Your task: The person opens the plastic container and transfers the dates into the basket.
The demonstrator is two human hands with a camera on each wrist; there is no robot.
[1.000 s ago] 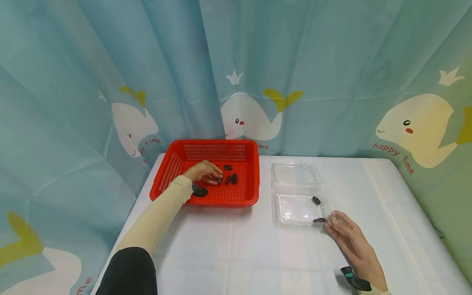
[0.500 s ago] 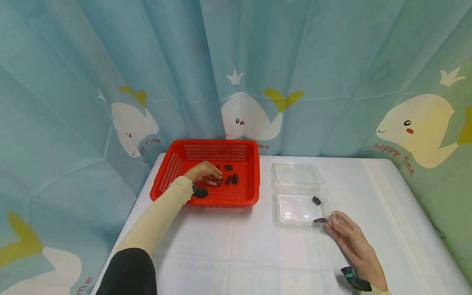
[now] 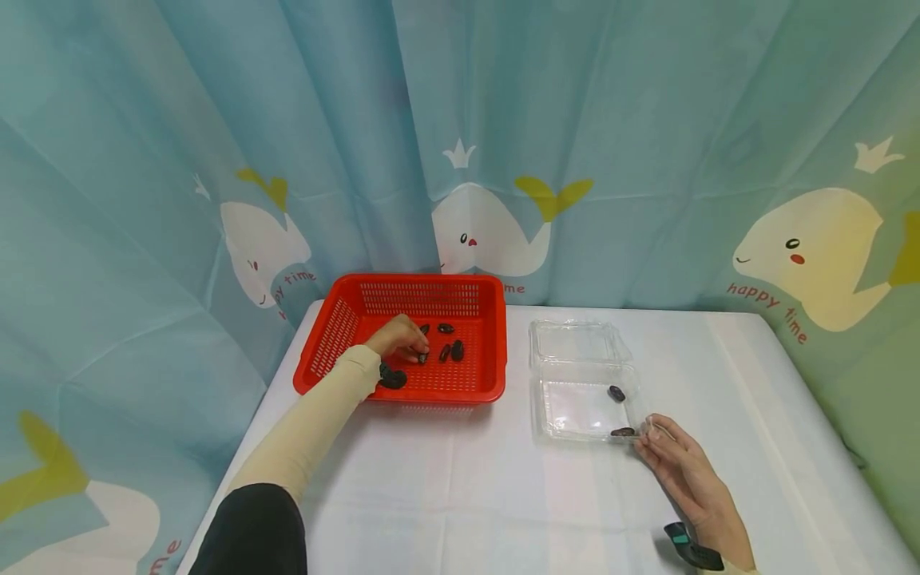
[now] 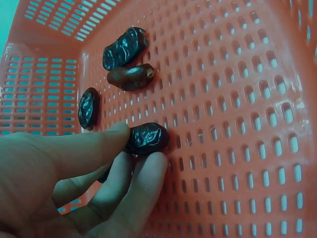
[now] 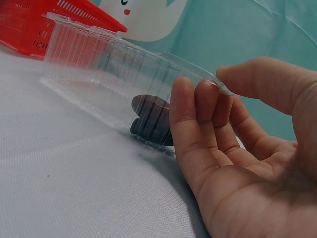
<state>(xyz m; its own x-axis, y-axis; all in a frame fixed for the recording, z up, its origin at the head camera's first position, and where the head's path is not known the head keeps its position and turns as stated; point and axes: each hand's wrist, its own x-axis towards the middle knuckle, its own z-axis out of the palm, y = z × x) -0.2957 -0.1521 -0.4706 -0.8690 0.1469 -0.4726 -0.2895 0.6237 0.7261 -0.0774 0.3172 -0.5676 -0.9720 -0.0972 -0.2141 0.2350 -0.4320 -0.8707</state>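
My left hand (image 3: 398,337) is down inside the red plastic basket (image 3: 498,339), pinching a dark, wrinkled date (image 4: 148,138) between thumb and fingers close over the slotted floor. Around it lie several more dates, among them a browner, glossy one (image 4: 131,77). Over on the right, my right hand (image 3: 690,475) pinches the near right corner of a clear plastic clamshell box (image 3: 582,409), thumb on the rim and fingers against the outer wall. Two dates show in its base, one by the right side (image 3: 616,393) and another near the front corner (image 3: 622,432).
The box's lid (image 3: 573,339) lies folded back, away from me. Everything stands on a white-clothed table (image 3: 503,487). A blue curtain (image 3: 647,104) with whale prints hangs right behind the table and along both sides.
My left hand has drawn slightly left and nearer with the pinched date, uncovering more of a date behind its fingers. My right hand keeps its hold on the box corner.
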